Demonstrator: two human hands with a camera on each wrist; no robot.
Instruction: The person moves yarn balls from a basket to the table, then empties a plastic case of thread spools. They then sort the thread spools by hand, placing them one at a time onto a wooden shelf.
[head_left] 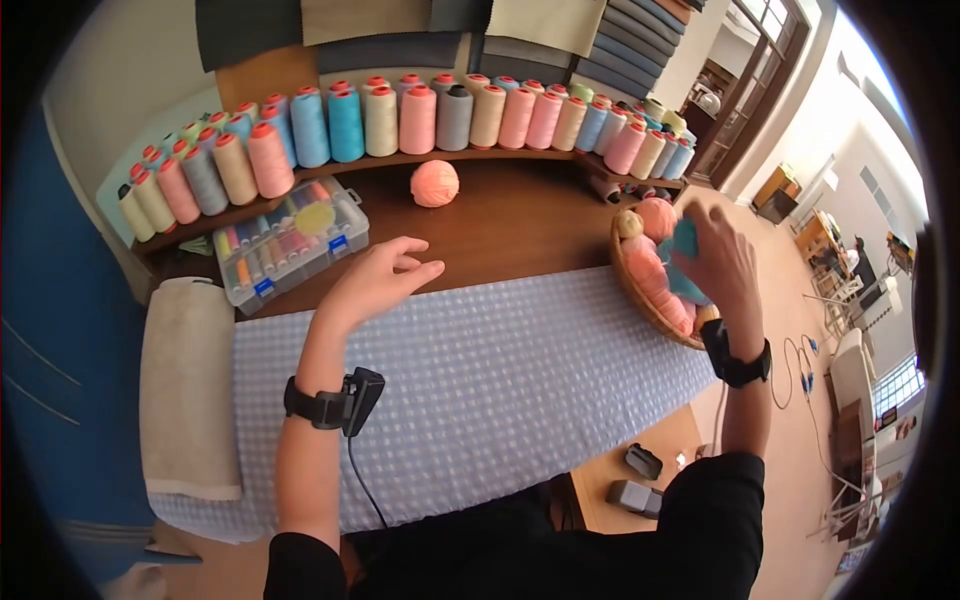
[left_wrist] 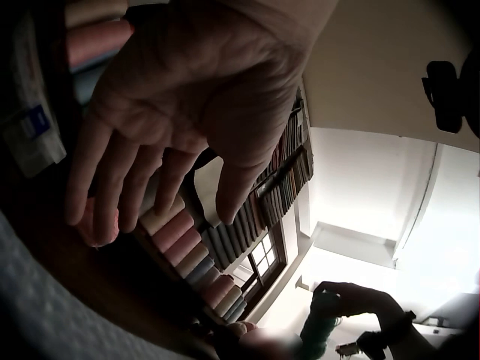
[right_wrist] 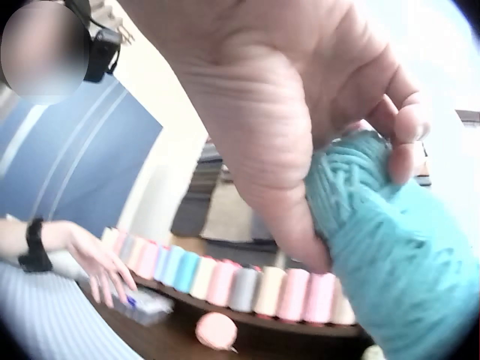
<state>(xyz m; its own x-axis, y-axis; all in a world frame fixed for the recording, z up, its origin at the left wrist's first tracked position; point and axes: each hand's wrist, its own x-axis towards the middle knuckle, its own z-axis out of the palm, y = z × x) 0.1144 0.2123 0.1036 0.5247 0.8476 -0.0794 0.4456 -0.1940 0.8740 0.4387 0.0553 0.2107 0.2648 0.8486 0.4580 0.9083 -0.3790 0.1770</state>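
Over the basket point(head_left: 640, 288) at the right, my right hand point(head_left: 722, 262) grips a teal yarn skein point(head_left: 685, 262). The right wrist view shows the thumb and curled fingers pinching one end of the teal skein point(right_wrist: 405, 255). Pink yarn balls point(head_left: 655, 218) lie in the basket beside it. My left hand point(head_left: 380, 280) hovers above the table near the cloth's back edge, fingers relaxed, holding nothing; the left wrist view shows its bare palm point(left_wrist: 187, 97). A round coral yarn ball point(head_left: 434, 184) sits on the brown tabletop beyond the left hand.
Thread cones point(head_left: 417, 120) line a curved raised shelf along the back. A clear case of small spools point(head_left: 290, 245) sits at the left, near a rolled beige cloth point(head_left: 190, 390). Blue checked cloth point(head_left: 470, 380) covers the front. Small dark objects point(head_left: 643, 460) lie on a wooden surface at lower right.
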